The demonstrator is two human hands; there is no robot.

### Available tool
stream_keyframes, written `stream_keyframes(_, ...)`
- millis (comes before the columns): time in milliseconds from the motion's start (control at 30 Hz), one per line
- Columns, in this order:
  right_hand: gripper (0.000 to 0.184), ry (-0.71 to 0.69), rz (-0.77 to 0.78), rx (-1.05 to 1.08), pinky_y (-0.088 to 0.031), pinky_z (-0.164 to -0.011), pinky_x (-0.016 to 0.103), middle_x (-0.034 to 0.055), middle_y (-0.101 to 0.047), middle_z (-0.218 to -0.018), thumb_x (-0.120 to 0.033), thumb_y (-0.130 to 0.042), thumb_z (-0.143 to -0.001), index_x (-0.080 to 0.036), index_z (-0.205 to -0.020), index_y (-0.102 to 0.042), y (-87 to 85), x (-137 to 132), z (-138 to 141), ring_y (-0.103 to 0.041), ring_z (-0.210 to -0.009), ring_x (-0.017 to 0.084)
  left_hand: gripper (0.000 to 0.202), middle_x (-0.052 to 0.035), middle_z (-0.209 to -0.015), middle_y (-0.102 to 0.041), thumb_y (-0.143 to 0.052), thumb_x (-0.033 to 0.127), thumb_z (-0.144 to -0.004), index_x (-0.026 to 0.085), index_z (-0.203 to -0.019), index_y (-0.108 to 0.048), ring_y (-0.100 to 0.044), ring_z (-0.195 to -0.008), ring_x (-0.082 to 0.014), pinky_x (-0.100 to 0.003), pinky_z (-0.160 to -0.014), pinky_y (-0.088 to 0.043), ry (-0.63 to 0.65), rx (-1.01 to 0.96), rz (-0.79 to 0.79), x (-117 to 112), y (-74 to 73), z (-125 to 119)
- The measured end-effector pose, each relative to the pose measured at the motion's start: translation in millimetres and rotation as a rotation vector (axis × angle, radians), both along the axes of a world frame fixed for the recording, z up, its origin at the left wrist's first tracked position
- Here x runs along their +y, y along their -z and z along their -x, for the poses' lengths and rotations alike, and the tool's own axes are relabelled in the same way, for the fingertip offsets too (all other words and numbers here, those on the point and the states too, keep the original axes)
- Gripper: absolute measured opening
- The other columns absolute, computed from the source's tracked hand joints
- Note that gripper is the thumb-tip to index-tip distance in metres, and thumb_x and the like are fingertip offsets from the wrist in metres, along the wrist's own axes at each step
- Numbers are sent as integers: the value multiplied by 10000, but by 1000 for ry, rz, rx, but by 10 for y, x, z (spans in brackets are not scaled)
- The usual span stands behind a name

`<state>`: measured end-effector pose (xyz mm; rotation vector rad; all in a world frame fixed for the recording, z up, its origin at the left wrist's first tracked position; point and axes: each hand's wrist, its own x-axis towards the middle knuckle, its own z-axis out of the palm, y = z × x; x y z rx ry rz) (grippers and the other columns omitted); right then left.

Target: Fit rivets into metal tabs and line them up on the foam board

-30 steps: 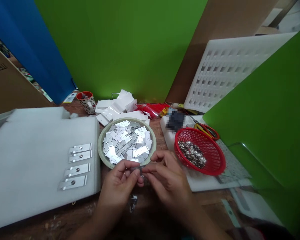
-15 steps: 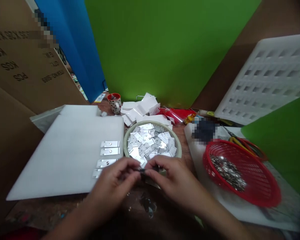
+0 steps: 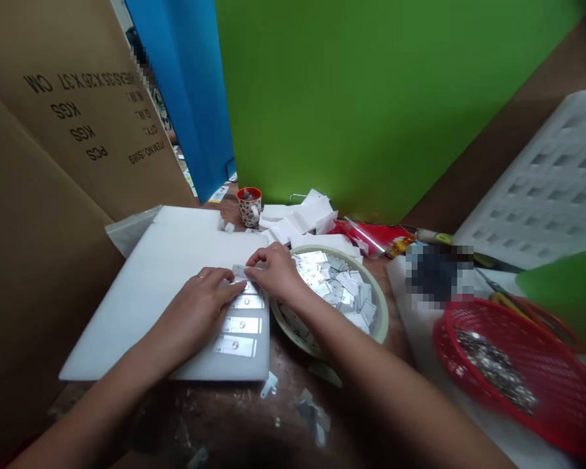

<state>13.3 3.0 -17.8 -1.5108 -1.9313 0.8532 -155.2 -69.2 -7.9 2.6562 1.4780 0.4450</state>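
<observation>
The left hand (image 3: 200, 298) and right hand (image 3: 276, 270) have moved from the round pale-green bowl (image 3: 383, 316) to the white foam block (image 3: 161, 273).
Fingertips meet over a flat silver metal plate (image 3: 239, 269) atop the block — whether either hand pinches it, I cannot tell; similar plates (image 3: 241, 324) lie toward six o'clock, the bowl toward four.

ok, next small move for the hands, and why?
Probably square the far metal plate with the row of plates, then release it: fingers of the left hand and right hand are at it, and the nearer plates lie roughly lined up on the white foam block.
</observation>
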Motion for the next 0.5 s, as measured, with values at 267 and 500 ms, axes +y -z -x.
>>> stream_keyframes(267, 156, 29, 54, 79, -408, -850, 366, 28, -512, -897, -211, -710, -674, -234, -827, -690, 46, 35, -8, -502, -927, 220, 408, -138, -1131, -599, -443, 62, -869, 199, -1228, -581, -510, -1028, -314, -456, -842, -420, 66, 323, -53, -10, -96, -40)
stream_keyframes(500, 95, 40, 22, 225, -427, -827, 313, 11, -567, -880, -212, -657, -735, -212, -826, -685, 42, 23, -69, -533, -881, 178, 376, -153, -1129, -618, -429, 55, -860, 155, -1188, -584, -510, -1080, -346, -509, -918, -352, 124, 499, -138, 3, -149, -77)
